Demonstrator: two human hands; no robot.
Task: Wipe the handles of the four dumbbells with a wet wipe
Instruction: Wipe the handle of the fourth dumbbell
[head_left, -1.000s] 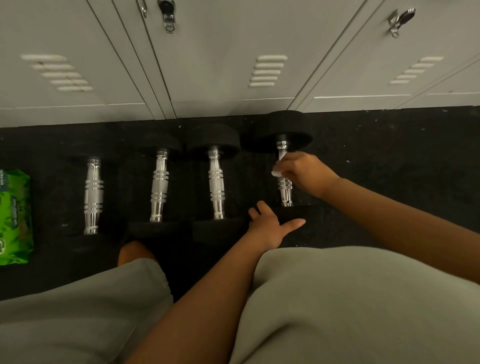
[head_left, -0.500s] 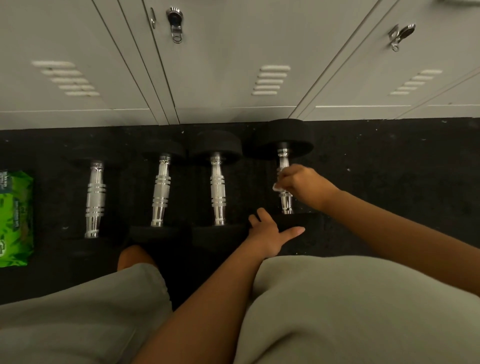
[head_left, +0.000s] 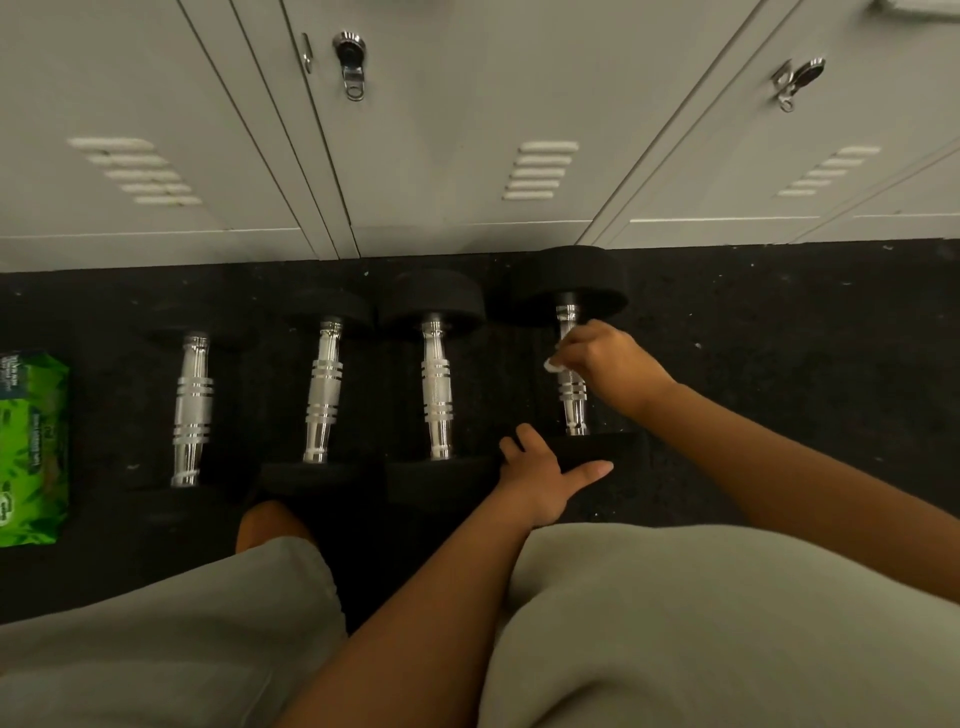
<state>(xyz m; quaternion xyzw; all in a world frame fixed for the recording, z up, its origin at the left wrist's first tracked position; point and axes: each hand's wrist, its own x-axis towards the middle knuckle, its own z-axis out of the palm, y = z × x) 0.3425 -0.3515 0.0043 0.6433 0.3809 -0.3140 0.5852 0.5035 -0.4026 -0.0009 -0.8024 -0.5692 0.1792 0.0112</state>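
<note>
One right hand still wiping; left hand unmoved.

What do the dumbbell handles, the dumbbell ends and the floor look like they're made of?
Handles: bright, mirror-like metal, likely chromed steel, with grooved rings and a duller, seemingly knurled middle.
Ends: matte black without glare, probably rubber or urethane coating.
Floor: black with pale flecks, looks like rubber gym matting.

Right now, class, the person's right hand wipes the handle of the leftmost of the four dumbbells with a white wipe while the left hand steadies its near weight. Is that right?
Not quite. The right hand holds the white wipe on the handle of the rightmost dumbbell, not the leftmost, as the head view shows. The rest stands: the left hand steadies its near weight.
</note>
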